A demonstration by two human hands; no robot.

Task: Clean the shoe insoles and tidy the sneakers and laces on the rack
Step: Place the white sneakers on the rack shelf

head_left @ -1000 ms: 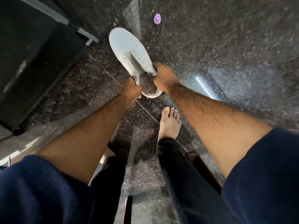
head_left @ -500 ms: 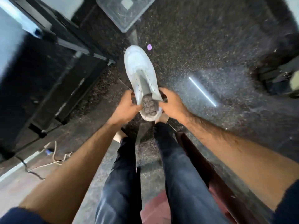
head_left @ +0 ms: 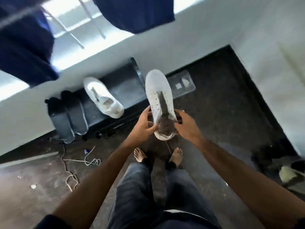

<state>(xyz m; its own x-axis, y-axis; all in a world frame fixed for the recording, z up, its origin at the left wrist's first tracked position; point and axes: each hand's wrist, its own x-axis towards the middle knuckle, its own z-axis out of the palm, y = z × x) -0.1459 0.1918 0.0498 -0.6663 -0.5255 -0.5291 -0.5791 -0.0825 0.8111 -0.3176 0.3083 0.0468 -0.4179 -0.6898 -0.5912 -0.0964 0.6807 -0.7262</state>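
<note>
In front of the low dark rack [head_left: 125, 83], we hold the unlaced white canvas sneaker [head_left: 160, 96] at its heel, left hand [head_left: 142, 125] and right hand [head_left: 186, 123] grasping both sides; it seems light and soft.

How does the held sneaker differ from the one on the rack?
The held sneaker is gripped at its heel by the left hand and right hand; the rack sneaker lies untouched, toe angled left. The held one points away. Both are white and unlaced.
</note>
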